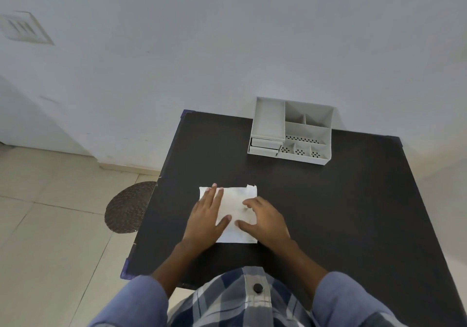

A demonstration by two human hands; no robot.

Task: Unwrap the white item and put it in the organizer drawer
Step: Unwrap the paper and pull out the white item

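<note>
White wrapping lies flat mid-surface, looks thin, soft, light (likely tissue, would tear or slide), best lifted at the loose far-right corner; left hand pressed flat, fingers apart; right hand resting on it, fingers loosely curled, gripping nothing; contents hidden; organizer well apart, drawers seemingly closed.

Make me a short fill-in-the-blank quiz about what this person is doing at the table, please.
1. Both hands, the left hand and the right hand, rest on a folded ____ paper wrap.
2. The grey organizer stands at the ____ edge of the table, by the wall.
3. The table top is ____ in colour.
4. The left hand lies ____ on the wrap, fingers spread.

Missing words: white; far; black; flat
</note>
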